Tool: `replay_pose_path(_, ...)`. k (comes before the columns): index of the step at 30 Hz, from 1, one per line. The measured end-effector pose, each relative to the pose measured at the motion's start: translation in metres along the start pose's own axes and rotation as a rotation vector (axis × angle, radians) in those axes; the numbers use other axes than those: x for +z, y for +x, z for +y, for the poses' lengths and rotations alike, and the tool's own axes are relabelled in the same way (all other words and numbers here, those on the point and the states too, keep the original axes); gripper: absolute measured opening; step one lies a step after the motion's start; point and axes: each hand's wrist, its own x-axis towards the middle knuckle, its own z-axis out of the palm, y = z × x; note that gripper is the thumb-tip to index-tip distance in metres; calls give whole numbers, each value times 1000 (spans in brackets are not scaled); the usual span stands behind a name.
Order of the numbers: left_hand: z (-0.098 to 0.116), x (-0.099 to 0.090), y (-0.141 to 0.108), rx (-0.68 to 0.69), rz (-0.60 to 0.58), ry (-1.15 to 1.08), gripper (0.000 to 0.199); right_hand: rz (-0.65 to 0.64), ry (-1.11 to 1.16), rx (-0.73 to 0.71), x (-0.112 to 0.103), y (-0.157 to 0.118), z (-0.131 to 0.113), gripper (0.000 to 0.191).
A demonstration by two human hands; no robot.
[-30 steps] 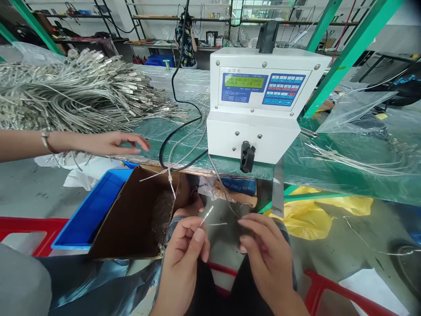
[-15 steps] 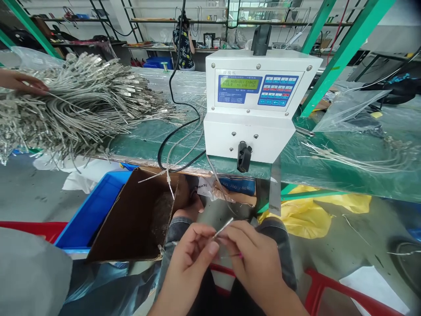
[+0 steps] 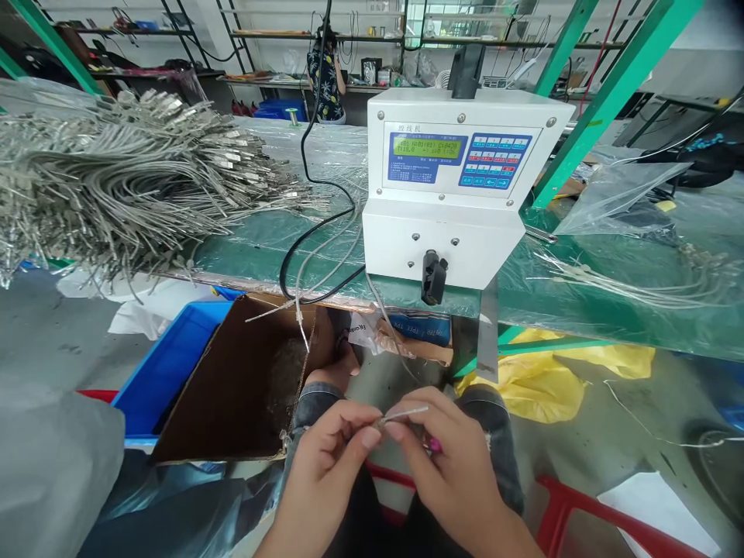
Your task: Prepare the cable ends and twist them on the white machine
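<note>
Low in the head view, my left hand (image 3: 334,457) is closed, thumb and fingers pinching the end of a thin pale cable (image 3: 407,413). My right hand (image 3: 445,457) is closed on the same cable just to the right, and the cable's free end points right over its fingers. A small pink piece (image 3: 435,445) shows between the right fingers. Above the hands, on the bench edge, stands a white machine (image 3: 445,232) with a lit display, a keypad and a black clamp-like head (image 3: 433,277) at its front.
A large heap of grey cables (image 3: 156,170) lies on the bench at left, a smaller bundle (image 3: 645,283) at right. Below are an open cardboard box (image 3: 232,395), a blue bin (image 3: 156,364) and a yellow bag (image 3: 535,380). A person (image 3: 326,77) is in the background.
Another person's hand has left the cable heap at the left. The cable end between my hands has tipped from slanting upward to nearly level, and my fingers have shifted slightly.
</note>
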Motion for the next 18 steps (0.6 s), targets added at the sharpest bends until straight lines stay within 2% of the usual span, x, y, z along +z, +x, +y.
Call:
replay_pose_path(5, -4, 3, -1, 44, 28, 29, 5, 49, 113, 117, 5, 0, -4, 13)
replay_pose_path(7, -5, 3, -2, 114, 33, 98, 6, 53, 212, 229, 7, 0, -6, 10)
replay_pose_path(9, -5, 2, -3, 211, 18, 175, 12, 43, 429, 438, 9, 0, -8, 15)
replay_pose_path(12, -6, 2, -4, 305, -39, 260, 17, 15, 877, 827, 13, -2, -11, 25)
replay_pose_path(14, -7, 3, -4, 306, -51, 289, 17, -9, 1038, 970, 15, -4, -11, 29)
replay_pose_path(16, -7, 5, -4, 247, -16, 272, 13, 25, 966, 905, 16, -7, -9, 28)
replay_pose_path(18, -7, 8, -4, 150, 46, 208, 8, 110, 696, 704, 14, -9, -4, 22)
